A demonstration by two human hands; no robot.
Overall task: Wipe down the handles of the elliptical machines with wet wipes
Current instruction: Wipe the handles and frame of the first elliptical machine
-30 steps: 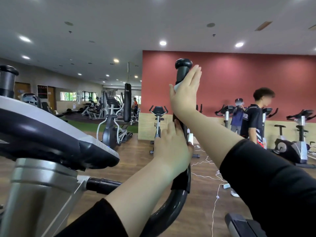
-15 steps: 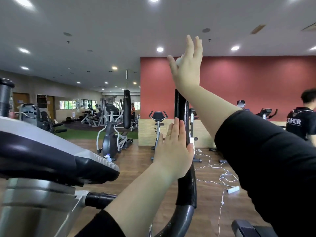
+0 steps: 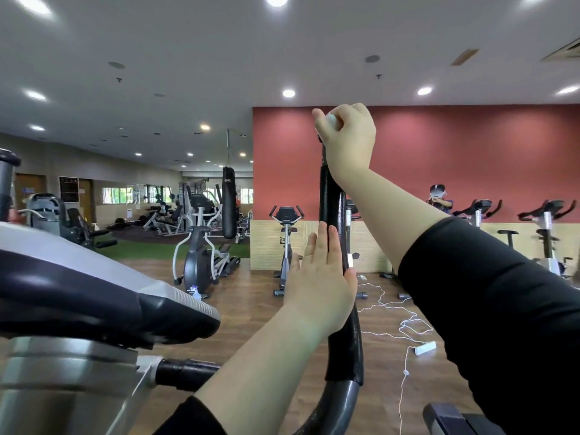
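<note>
The fingers of the right hand are curled tightly over the top end of the black handle. They clamp a small white wet wipe against the cap of the handle, and only a little piece of the wipe shows at the left edge of the hand. Lower on the same handle, the fingers of the left hand are straight and close together. They point upward and lie flat along the shaft, while the palm rests against it without gripping. The handle stands almost upright and bends at its lower end toward the machine. Both forearms are bare and both come out of black sleeves. At the left, very near to the camera, is the grey and black console of the elliptical machine. Behind the hands is a wooden floor with a white cable lying on it. An exercise bike stands before the red wall, and a black punching bag hangs further to the left.
</note>
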